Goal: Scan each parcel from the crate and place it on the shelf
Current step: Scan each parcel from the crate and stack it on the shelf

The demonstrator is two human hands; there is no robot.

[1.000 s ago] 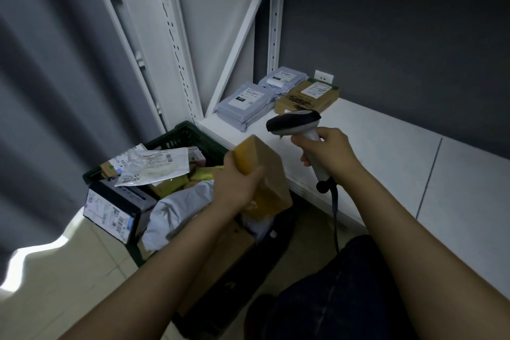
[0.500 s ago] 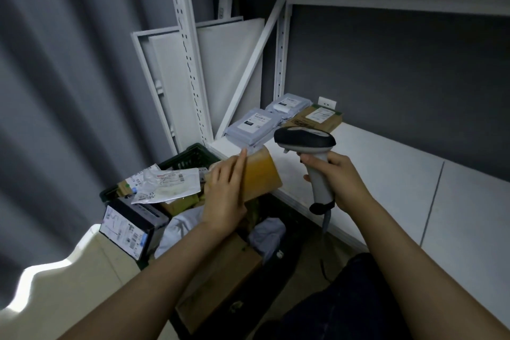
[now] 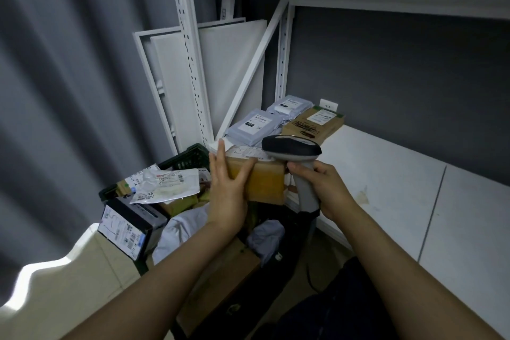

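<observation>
My left hand (image 3: 227, 188) holds a small yellow-brown parcel (image 3: 265, 182) from its left side, fingers stretched along the box, its white label facing up. My right hand (image 3: 321, 185) grips the handle of a grey barcode scanner (image 3: 292, 150), whose dark head hangs right over the parcel's label. Both are in front of the white shelf (image 3: 386, 174). Below on the left sits the dark green crate (image 3: 190, 157), full of several parcels.
On the shelf's back left corner lie two grey mailer bags (image 3: 255, 128) and a flat brown box (image 3: 314, 125). White shelf uprights (image 3: 190, 63) and a leaning white panel (image 3: 226, 77) stand behind the crate. A black box (image 3: 129, 225) sticks out at the crate's left.
My left hand has turned the parcel so that its label faces up and lifted it toward the scanner. The scanner head now sits over the label. My view has tilted upward.
</observation>
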